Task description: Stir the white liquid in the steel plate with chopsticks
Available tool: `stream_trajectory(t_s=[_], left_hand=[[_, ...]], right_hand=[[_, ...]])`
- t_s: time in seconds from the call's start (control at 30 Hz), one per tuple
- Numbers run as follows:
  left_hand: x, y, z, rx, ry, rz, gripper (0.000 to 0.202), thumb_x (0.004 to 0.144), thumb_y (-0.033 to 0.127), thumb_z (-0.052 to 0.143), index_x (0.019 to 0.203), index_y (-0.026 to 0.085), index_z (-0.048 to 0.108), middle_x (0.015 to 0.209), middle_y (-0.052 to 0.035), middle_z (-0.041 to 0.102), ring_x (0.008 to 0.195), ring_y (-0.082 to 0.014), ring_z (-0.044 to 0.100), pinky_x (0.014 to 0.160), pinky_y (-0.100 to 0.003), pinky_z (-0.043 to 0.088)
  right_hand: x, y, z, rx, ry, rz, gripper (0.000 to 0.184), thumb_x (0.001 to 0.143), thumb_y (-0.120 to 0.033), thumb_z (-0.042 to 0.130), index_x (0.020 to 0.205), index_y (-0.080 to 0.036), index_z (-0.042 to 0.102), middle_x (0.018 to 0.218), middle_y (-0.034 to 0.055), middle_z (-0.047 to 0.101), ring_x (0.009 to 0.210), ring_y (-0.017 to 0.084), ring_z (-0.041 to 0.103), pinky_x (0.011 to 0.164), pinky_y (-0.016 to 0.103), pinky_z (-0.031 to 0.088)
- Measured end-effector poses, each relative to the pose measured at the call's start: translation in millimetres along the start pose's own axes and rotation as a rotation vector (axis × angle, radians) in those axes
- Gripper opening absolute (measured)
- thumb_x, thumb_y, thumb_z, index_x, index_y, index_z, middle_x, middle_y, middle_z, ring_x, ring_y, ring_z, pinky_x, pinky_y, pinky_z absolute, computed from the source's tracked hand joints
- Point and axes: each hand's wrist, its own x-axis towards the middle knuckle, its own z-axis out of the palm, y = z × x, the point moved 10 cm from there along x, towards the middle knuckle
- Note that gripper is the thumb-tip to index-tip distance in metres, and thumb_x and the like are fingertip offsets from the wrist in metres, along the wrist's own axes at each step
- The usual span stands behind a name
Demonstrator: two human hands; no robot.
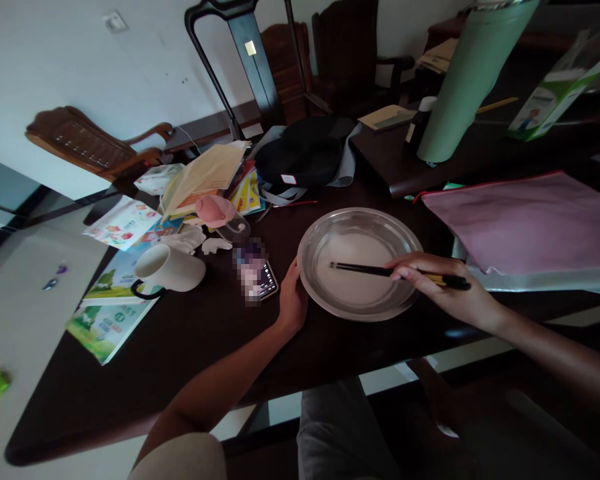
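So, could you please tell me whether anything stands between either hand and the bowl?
Nothing visible does: the left hand rests against the left side of the bowl, and the right hand holds chopsticks reaching over its inside. The phone lies off to the left.

Silvery bowl (350,313), whitish contents (353,283), black-and-gold chopsticks (363,269), red-edged pink pouch (530,223)

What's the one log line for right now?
left hand: against metal bowl | right hand: holding chopsticks over it | inside: pale contents
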Motion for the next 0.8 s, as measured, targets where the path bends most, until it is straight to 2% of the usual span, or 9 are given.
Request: stream_trajectory(t_s=[0.13, 0.3, 0.4, 0.47, 0.57, 0.63, 0.8], left_hand=[[-1, 2, 2.3, 0.012, -0.006, 0.006, 0.04, 0.087, 0.048, 0.078, 0.118, 0.024, 0.082, 0.139, -0.007, 0.079, 0.146, -0.0347, 0.062, 0.127, -0.049, 0.045], [-2, 5, 6.3, 0.013, -0.02, 0.009, 0.041, 0.086, 0.051, 0.079, 0.116, 0.023, 0.082, 0.135, -0.0081, 0.08, 0.147, -0.0357, 0.061, 0.129, -0.051, 0.043], [-2, 5, 6.2, 0.01, -0.019, 0.01, 0.041, 0.086, 0.051, 0.079, 0.116, 0.023, 0.082, 0.135, -0.0079, 0.08, 0.146, -0.0358, 0.062, 0.128, -0.051, 0.044], [-2, 4, 4.8, 0.009, -0.009, 0.014, 0.04, 0.086, 0.05, 0.079, 0.115, 0.023, 0.083, 0.135, -0.0077, 0.08, 0.145, -0.0356, 0.062, 0.128, -0.051, 0.044], [-1, 3, 3.4, 0.011, -0.002, 0.011, 0.04, 0.086, 0.05, 0.079, 0.115, 0.023, 0.083, 0.135, -0.0075, 0.081, 0.144, -0.0355, 0.063, 0.128, -0.051, 0.045], [-1, 3, 3.2, 0.013, -0.003, 0.009, 0.04, 0.086, 0.05, 0.079, 0.115, 0.023, 0.083, 0.134, -0.0071, 0.081, 0.143, -0.0357, 0.064, 0.128, -0.051, 0.045], [-1, 2, 2.3, 0.007, -0.007, 0.004, 0.039, 0.087, 0.049, 0.078, 0.116, 0.023, 0.082, 0.14, -0.0077, 0.079, 0.147, -0.0346, 0.061, 0.129, -0.049, 0.043]], right_hand=[[7, 0, -14, -0.07, 0.088, -0.028, 0.033, 0.1, -0.059, 0.064, 0.088, -0.032, 0.078, 0.096, 0.0035, 0.084, 0.093, 0.026, 0.079, 0.084, 0.041, 0.062], [5, 0, -52, -0.188, 0.175, 0.099, 0.035, 0.1, -0.06, 0.064, 0.083, -0.032, 0.078, 0.088, 0.0043, 0.081, 0.085, 0.026, 0.076, 0.078, 0.042, 0.057], [-2, -7, -73, -0.222, 0.205, 0.131, 0.041, 0.098, -0.067, 0.063, 0.076, -0.035, 0.077, 0.087, 0.0039, 0.082, 0.085, 0.028, 0.077, 0.078, 0.044, 0.057], [-5, -11, -78, -0.23, 0.174, 0.142, 0.046, 0.096, -0.074, 0.063, 0.072, -0.037, 0.076, 0.084, 0.0027, 0.082, 0.084, 0.028, 0.078, 0.078, 0.044, 0.059], [-8, -15, -76, -0.251, 0.093, 0.167, 0.053, 0.094, -0.081, 0.061, 0.069, -0.038, 0.077, 0.079, 0.0024, 0.081, 0.078, 0.029, 0.077, 0.071, 0.044, 0.059], [-9, -16, -66, -0.245, 0.037, 0.165, 0.056, 0.095, -0.083, 0.057, 0.071, -0.039, 0.08, 0.079, 0.002, 0.082, 0.075, 0.029, 0.078, 0.068, 0.045, 0.06], [-7, -19, -16, -0.059, -0.126, 0.072, 0.049, 0.1, -0.075, 0.058, 0.082, -0.037, 0.082, 0.092, 0.0021, 0.085, 0.089, 0.026, 0.081, 0.079, 0.042, 0.065]])
